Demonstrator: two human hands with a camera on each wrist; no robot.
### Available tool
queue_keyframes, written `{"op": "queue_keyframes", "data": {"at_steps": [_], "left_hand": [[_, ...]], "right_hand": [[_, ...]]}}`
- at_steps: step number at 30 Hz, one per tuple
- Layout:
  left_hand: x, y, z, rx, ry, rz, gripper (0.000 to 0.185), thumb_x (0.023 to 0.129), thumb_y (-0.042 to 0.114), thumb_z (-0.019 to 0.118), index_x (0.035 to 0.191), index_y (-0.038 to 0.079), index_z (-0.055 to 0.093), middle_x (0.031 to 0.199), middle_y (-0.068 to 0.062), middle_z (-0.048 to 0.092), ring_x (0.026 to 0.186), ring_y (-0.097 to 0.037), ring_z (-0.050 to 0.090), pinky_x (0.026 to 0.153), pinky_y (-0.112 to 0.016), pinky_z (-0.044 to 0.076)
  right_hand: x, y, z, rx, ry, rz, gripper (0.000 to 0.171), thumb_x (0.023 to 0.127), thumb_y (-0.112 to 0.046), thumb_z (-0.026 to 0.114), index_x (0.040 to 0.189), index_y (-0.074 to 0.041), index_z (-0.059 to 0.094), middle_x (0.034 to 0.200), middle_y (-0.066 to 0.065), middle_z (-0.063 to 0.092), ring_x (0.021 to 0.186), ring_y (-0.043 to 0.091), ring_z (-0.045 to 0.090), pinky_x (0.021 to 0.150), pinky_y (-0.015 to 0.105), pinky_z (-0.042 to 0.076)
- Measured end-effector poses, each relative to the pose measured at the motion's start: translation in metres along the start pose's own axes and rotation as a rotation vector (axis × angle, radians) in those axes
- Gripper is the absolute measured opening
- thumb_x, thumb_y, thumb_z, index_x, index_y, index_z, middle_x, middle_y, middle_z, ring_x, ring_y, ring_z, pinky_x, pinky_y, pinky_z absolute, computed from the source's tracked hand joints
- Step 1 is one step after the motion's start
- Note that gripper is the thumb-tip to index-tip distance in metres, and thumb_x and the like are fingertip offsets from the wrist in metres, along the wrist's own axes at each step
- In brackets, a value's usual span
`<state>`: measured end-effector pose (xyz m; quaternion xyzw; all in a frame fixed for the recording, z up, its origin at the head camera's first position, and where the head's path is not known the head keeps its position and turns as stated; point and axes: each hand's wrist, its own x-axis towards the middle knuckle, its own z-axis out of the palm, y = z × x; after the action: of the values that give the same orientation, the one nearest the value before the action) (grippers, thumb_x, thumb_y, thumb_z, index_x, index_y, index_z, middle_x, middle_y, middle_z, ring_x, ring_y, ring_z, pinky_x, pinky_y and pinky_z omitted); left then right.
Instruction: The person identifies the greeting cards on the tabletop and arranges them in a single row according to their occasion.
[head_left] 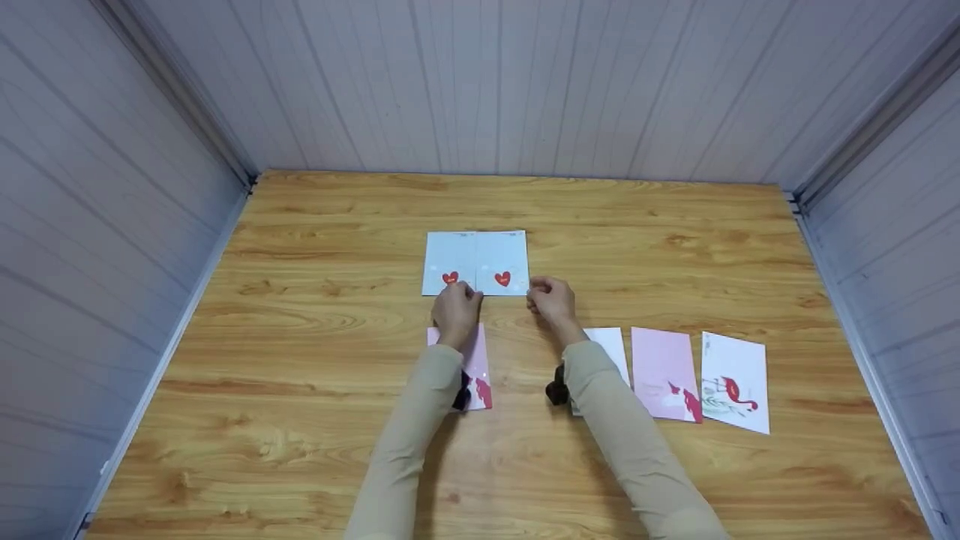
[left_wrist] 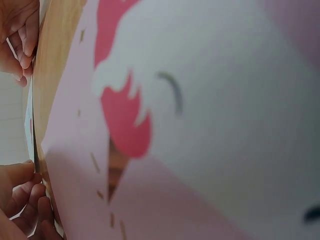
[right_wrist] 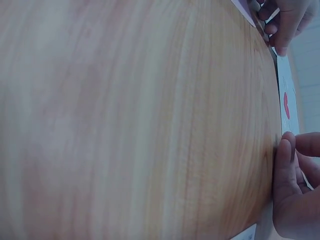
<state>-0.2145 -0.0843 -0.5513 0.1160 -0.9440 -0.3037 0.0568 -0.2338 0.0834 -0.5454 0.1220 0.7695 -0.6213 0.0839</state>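
Observation:
Two white cards with red hearts lie side by side, edges meeting: the left heart card (head_left: 448,251) and the right heart card (head_left: 501,251). My left hand (head_left: 456,309) pinches the right card's near edge at its left corner, where the two cards meet. At that card's near right corner, my right hand (head_left: 553,301) pinches with thumb and finger, seen closer in the right wrist view (right_wrist: 300,190). Beneath my left forearm lies a pink card (head_left: 480,360) with a darker pink design, partly covered. It fills most of the left wrist view.
To the right stand in a row a white card (head_left: 609,346) partly hidden by my right forearm, another pink card (head_left: 660,360), and a white flamingo card (head_left: 739,360). The wooden table (head_left: 300,375) is bounded by pale panelled walls (head_left: 480,90) at back and sides.

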Motion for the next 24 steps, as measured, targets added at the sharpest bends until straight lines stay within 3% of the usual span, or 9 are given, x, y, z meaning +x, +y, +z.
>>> {"op": "queue_keyframes", "data": {"at_steps": [9,18,24], "left_hand": [[-0.003,-0.002,-0.007,-0.072,-0.025,0.06,0.015,0.08,0.018,0.064,0.071,0.007,0.06,0.068,-0.002,0.054,0.064,-0.017,0.051,0.058,-0.032,0.041],[-0.012,-0.012,-0.018,-0.249,-0.151,0.021,0.011,0.083,0.018,0.062,0.082,0.007,0.061,0.077,-0.001,0.055,0.072,-0.014,0.05,0.062,-0.026,0.042],[-0.018,-0.024,-0.026,-0.293,-0.183,0.055,0.009,0.081,0.015,0.063,0.082,0.006,0.063,0.076,-0.002,0.057,0.072,-0.015,0.052,0.064,-0.026,0.043]], "right_hand": [[-0.005,0.004,-0.003,-0.022,-0.01,-0.038,0.024,0.083,-0.002,0.055,0.106,0.002,0.058,0.085,0.011,0.058,0.071,0.018,0.057,0.061,0.026,0.047],[-0.015,0.012,-0.002,-0.076,-0.02,-0.127,0.023,0.08,-0.001,0.057,0.102,0.003,0.061,0.085,0.009,0.058,0.076,0.017,0.053,0.062,0.025,0.045],[-0.023,0.015,-0.004,-0.053,-0.042,-0.158,0.022,0.079,0.001,0.059,0.1,0.004,0.061,0.086,0.01,0.059,0.078,0.018,0.054,0.064,0.025,0.046]]}}
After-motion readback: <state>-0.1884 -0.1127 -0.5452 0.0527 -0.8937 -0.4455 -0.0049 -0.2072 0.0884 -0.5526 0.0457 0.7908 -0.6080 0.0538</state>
